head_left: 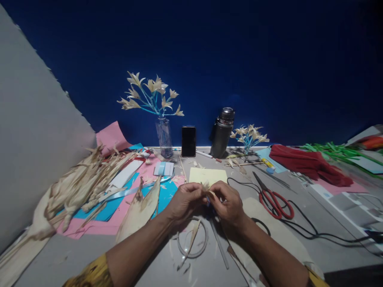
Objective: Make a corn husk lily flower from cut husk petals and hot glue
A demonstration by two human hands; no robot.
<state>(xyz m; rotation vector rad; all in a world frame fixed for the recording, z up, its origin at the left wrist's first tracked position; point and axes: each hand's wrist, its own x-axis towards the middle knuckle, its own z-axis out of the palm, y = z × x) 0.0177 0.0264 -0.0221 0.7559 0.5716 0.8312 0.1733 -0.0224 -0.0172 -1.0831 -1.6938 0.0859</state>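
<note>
My left hand [184, 202] and my right hand [229, 204] meet at the middle of the table, with fingers pinched together. Between their fingertips is a small pale piece of dried husk [206, 185], partly covered by the fingers. Just beyond lies a pale yellow sheet of paper [208, 173]. Under my wrists are a grey ring-shaped coil [205, 248] and a thin grey rod [220, 246]. Left of my left hand is a broad dried husk leaf [143, 211]. To the right of my right hand lie red-handled scissors [278, 204], partly spread.
Dried husks [74, 185] pile over pink and blue paper at left. Along the wall stand a glass vase [164, 137] of husk flowers, a phone [188, 141], a flask [223, 133] and smaller flowers [250, 135]. A black cable [311, 231] and red cloth [308, 163] lie at right.
</note>
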